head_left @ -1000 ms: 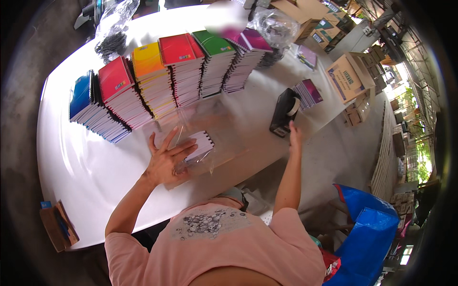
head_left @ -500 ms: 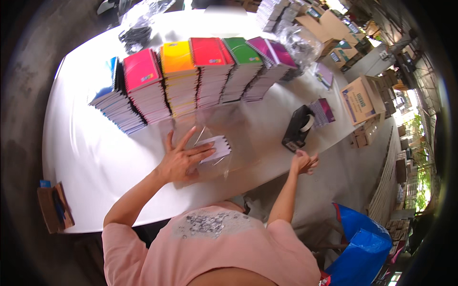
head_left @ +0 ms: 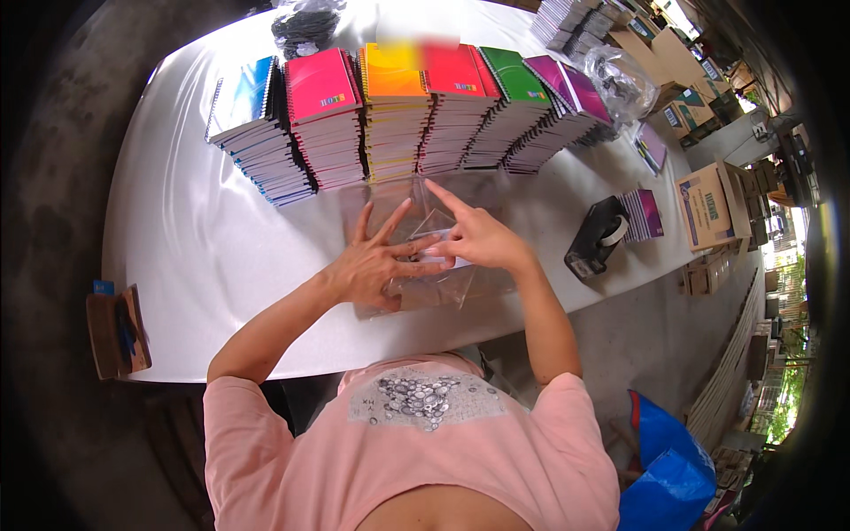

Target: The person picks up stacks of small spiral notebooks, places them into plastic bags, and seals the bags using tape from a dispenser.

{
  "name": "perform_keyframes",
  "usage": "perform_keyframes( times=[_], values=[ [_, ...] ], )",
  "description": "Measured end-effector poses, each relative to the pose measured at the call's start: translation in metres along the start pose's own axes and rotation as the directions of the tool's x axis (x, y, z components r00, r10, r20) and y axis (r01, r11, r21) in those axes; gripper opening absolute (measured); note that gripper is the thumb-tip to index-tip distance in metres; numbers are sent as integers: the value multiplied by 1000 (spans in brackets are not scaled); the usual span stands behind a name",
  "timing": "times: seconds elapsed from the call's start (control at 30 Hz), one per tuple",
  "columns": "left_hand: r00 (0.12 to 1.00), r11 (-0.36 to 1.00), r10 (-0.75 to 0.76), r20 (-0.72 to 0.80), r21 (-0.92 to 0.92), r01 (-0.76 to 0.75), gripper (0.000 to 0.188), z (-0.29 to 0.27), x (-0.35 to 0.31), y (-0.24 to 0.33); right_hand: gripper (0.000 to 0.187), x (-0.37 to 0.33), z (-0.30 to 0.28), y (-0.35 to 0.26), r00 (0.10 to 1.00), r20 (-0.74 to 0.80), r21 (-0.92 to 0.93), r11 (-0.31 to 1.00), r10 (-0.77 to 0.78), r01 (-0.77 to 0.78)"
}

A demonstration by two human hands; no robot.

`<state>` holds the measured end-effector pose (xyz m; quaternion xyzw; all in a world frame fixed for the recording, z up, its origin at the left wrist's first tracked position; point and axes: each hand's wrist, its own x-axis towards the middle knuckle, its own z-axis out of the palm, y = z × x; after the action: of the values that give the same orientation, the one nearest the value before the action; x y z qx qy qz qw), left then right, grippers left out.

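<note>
My left hand (head_left: 379,264) lies with fingers spread on a clear plastic bag (head_left: 450,290) on the white table. Beside it, my right hand (head_left: 485,237) stretches its index finger across the bag, its thumb close to my left fingertips. Nothing shows clearly in its grasp. Beneath both hands, a small white pad (head_left: 457,262) is mostly hidden. Just beyond the bag stand stacks of spiral notebooks: blue (head_left: 241,96), pink (head_left: 320,81), yellow (head_left: 395,78), red (head_left: 456,73), green (head_left: 513,76) and purple (head_left: 580,88).
To the right are a black tape dispenser (head_left: 595,239) and a small purple notebook (head_left: 645,214). A cardboard box (head_left: 706,208) stands past the table's right edge. Crumpled plastic (head_left: 620,78) lies behind the purple stack. At the left edge hangs a brown holder (head_left: 119,334).
My right hand has moved left from beside the tape dispenser onto the plastic bag, next to my left hand. My left hand stays spread on the bag. The whole view has shifted.
</note>
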<state>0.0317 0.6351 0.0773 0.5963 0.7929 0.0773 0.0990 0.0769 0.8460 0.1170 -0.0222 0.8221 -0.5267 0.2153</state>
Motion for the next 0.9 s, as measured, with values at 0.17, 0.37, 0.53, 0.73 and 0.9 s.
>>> perform_keyframes(
  times=[0.17,0.37,0.53,0.73,0.9],
  values=[
    [1000,1000,-3,-2,-14,3,86,1,3,0,97,10,7,2,919,-393,-696,649,14,-308],
    [886,998,-53,-461,-45,37,56,54,9,8,73,-25,-39,63,992,-108,-362,932,-65,22],
    [530,754,-467,-707,-632,-178,20,65,46,28,50,-15,17,126,890,-232,268,854,-393,447],
    [534,212,-798,-280,-959,-186,38,56,42,31,50,0,32,109,906,-416,578,747,-76,328],
    [706,152,-708,19,-972,180,44,57,41,12,42,11,12,105,974,-226,640,759,33,123]
  ],
)
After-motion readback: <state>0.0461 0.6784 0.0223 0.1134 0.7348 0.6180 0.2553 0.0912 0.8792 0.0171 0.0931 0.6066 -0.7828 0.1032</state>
